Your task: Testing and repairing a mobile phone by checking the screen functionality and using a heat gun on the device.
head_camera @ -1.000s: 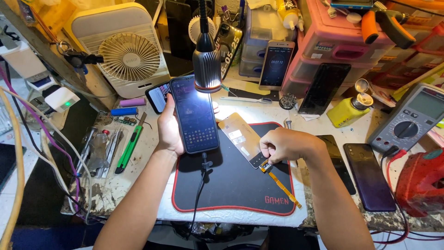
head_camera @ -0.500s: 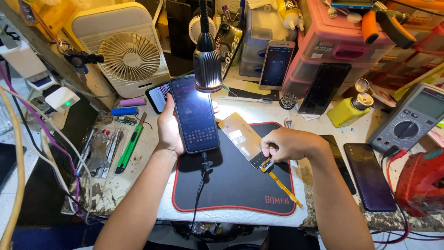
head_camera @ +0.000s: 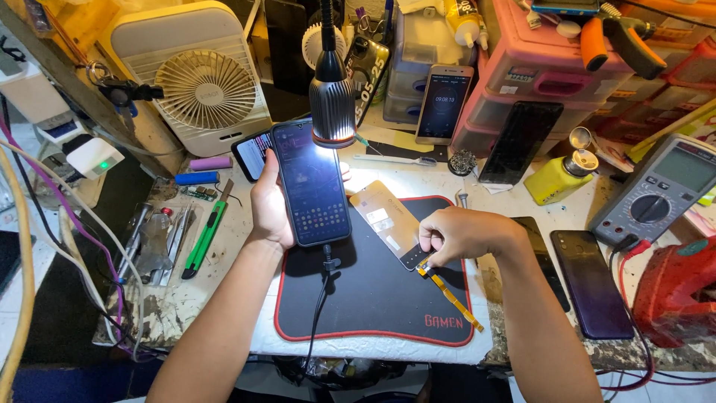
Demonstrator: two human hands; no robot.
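Glass, dark and lit, formed the face of the smartphone [head_camera: 310, 183] that was held upright in the left hand [head_camera: 270, 203], whose grip was clenched around the left edge and back of the handset. A black cable [head_camera: 322, 292] was plugged into the lower end, below that grip, and trailed down across the black mat [head_camera: 373, 298] with its red border. The right hand [head_camera: 459, 235] was closed in a pinch grip on the lower corner of a thin display panel [head_camera: 388, 220], which lay flat on the mat with its pale back upward. Just beyond the pinching fingertips, an orange flex ribbon [head_camera: 451, 292] ran from the panel across the mat toward its near right corner.

The panel was judged to be light, stiff yet brittle, and liable to crack if bent; it was best taken by its long edges. The ribbon was judged soft and easily torn, and unfit to be pulled. The handset was judged moderately heavy and smooth-sided, so a firm hold on both edges was called for.

A lamp [head_camera: 332, 112] hung above both grips, and a yellow bottle [head_camera: 559, 179] stood on the bench [head_camera: 186, 298], well to the right.
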